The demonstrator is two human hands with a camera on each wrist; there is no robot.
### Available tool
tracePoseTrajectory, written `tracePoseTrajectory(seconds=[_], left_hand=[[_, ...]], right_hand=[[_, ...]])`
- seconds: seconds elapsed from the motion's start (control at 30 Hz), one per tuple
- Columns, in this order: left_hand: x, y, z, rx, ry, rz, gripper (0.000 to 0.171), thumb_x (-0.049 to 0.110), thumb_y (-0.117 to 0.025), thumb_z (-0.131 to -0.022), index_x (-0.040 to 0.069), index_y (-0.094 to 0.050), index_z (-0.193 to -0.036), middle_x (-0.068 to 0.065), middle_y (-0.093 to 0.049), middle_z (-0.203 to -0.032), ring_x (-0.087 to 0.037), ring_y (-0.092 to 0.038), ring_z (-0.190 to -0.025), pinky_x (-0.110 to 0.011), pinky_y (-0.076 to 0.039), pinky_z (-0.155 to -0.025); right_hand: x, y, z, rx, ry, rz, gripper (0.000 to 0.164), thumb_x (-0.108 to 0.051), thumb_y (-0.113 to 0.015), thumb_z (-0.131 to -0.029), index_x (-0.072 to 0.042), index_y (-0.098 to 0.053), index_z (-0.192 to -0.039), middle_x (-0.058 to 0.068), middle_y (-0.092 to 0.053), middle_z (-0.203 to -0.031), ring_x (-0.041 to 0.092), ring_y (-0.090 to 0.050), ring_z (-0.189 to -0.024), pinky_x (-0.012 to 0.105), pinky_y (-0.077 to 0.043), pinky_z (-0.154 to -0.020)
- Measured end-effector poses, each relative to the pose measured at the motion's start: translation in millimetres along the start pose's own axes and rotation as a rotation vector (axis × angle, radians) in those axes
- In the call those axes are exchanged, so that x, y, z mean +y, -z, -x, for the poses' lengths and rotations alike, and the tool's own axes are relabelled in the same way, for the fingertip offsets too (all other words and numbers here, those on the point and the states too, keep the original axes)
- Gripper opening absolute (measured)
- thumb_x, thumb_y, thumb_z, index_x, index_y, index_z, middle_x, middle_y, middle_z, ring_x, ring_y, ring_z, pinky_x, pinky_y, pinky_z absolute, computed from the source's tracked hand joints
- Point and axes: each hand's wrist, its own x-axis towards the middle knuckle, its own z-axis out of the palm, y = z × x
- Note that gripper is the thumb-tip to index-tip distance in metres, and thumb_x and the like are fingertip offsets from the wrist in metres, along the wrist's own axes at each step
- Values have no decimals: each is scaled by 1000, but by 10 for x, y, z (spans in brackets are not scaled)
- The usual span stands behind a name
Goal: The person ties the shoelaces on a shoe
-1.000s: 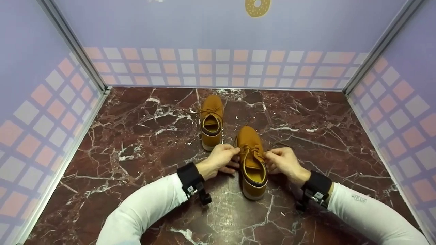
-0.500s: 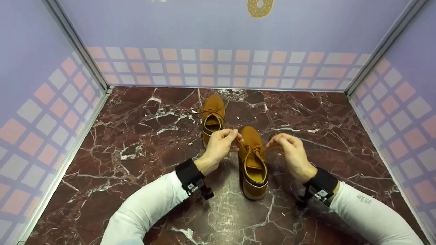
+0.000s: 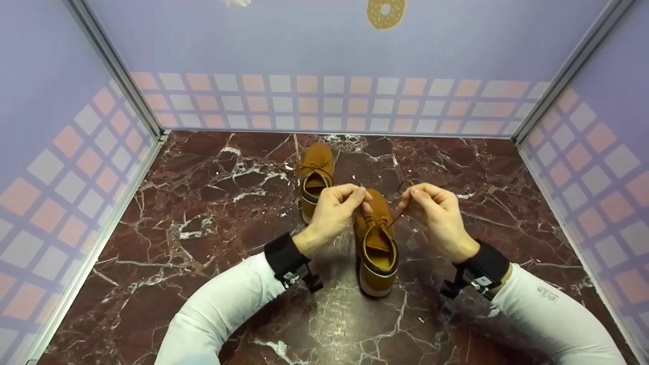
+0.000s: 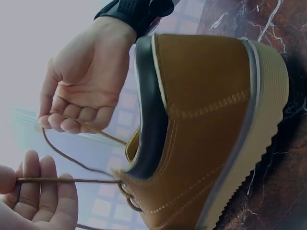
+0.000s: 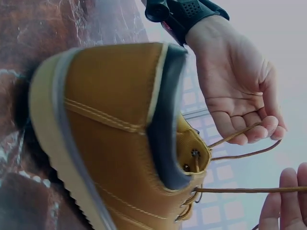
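A tan lace-up shoe [image 3: 375,241] stands on the floor, toe pointing away from me. My left hand [image 3: 335,212], above the left of its toe, pinches one end of the shoelace [image 4: 93,181] between thumb and fingers; in the left wrist view that length runs straight to the eyelets. To the right of the shoe, my right hand [image 3: 437,215] pinches the other end of the lace [image 3: 397,218], whose loose tip curls beyond the fingers. Both hands are raised off the shoe. Its twin, another tan shoe [image 3: 317,170], is tied in a bow, its heel partly behind my left hand.
The floor is dark red marble [image 3: 228,213] with white veins. A lilac back wall [image 3: 324,56] with pink and white squares closes the far side. Similar side walls [image 3: 61,152] stand left and right.
Both hands have moved up and forward from the sides of the shoe toward its toe, drawing the lace ends up with them. The two shoes have stayed about where they were.
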Motion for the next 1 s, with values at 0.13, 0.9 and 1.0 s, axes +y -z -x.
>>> tracePoseTrajectory(seconds=[0.13,0.9,1.0], left_hand=[[7,1,-17,-24,-10,-26,28,8,-61,-115,-16,-75,-114,10,-78,-82,-5,-74,-77,-22,-65,-77],[184,-123,-280,-235,-122,-513,25,15,-63,-112,8,-81,-96,2,-66,-72,-2,-53,-61,-18,-41,-59],[178,-149,-295,-287,-101,-492,33,14,-59,-111,12,-68,-80,7,-57,-67,-4,-48,-58,-19,-37,-57]], right_hand=[[-45,-26,-27,-22,36,43,28,-8,-55,-117,-8,-79,-101,0,-81,-93,12,-79,-82,30,-70,-84],[-235,-144,-346,-178,572,445,17,13,-65,-101,11,-81,-96,8,-81,-91,9,-74,-84,20,-61,-78],[-233,-174,-409,-199,586,480,18,13,-67,-100,7,-84,-96,18,-79,-91,9,-72,-83,19,-58,-77]])
